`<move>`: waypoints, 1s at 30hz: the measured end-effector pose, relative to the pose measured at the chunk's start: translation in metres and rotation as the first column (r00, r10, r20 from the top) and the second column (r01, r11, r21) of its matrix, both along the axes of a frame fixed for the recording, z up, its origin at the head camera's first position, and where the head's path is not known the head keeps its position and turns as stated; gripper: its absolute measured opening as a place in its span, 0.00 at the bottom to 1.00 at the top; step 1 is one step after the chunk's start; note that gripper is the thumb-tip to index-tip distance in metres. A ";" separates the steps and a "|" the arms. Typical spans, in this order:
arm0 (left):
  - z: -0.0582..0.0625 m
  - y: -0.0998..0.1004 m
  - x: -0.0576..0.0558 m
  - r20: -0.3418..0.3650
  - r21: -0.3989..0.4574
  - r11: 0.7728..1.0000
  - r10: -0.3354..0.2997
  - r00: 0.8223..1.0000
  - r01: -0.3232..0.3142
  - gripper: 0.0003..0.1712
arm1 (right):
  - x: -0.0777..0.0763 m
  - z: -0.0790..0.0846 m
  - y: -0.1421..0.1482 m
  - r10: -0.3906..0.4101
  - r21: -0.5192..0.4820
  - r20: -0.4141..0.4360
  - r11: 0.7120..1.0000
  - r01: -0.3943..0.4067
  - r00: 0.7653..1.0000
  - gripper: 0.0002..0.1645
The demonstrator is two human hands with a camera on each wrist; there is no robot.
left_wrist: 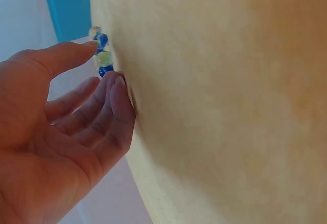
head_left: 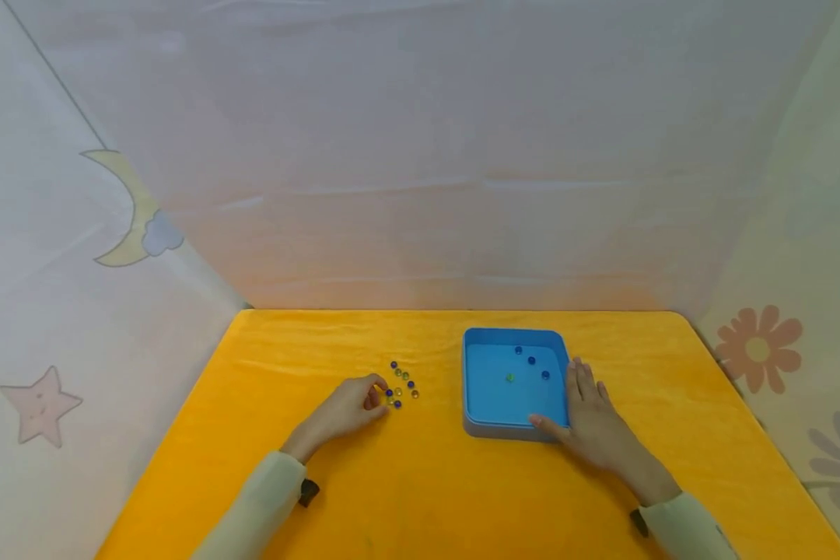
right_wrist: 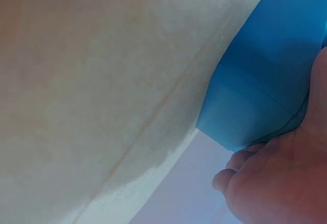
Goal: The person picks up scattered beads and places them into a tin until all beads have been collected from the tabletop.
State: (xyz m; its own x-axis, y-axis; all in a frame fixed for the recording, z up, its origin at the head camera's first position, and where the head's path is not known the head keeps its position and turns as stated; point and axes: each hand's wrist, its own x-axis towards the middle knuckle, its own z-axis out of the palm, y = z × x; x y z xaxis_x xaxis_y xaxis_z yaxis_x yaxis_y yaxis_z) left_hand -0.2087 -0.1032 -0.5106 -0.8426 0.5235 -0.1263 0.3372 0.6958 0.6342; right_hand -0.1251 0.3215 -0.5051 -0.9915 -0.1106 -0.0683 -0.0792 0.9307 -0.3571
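My left hand (head_left: 350,406) is at the left edge of a loose group of small glass marbles on the yellow cloth. Its thumb and bent fingers are spread apart around the nearest ones, a blue marble (head_left: 389,393) among them. In the left wrist view several blue and yellowish marbles (left_wrist: 103,58) show past the thumb tip, and nothing lies in the palm. My right hand (head_left: 596,428) rests against the near right corner of a square blue box (head_left: 490,400), fingers straight along its right side, thumb over the front rim. Three blue marbles (head_left: 531,360) and a green marble (head_left: 509,378) lie inside.
The yellow cloth (head_left: 308,342) covers the table up to a pale backdrop (head_left: 420,233) behind it. Printed side walls stand left and right, with a moon (head_left: 133,206) and a flower (head_left: 757,348) on them.
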 end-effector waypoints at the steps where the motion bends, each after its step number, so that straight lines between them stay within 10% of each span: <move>1: 0.000 0.000 -0.001 0.010 0.000 1.000 -0.007 1.000 0.007 0.21 | 0.000 0.000 0.000 -0.001 -0.002 0.002 1.000 0.001 1.000 0.76; 30: -0.009 -0.002 -0.019 -0.016 -0.027 0.996 -0.091 0.996 0.091 0.18 | 0.002 0.007 -0.002 -0.011 0.000 0.002 1.000 0.011 1.000 0.77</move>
State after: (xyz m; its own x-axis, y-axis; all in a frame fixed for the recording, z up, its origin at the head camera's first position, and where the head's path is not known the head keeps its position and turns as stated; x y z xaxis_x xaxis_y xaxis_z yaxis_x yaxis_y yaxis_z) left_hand -0.2275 -0.1056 -0.5191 -0.7938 0.5947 -0.1271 0.4103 0.6780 0.6099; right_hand -0.1226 0.3191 -0.4982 -0.9926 -0.0995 -0.0702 -0.0681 0.9314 -0.3575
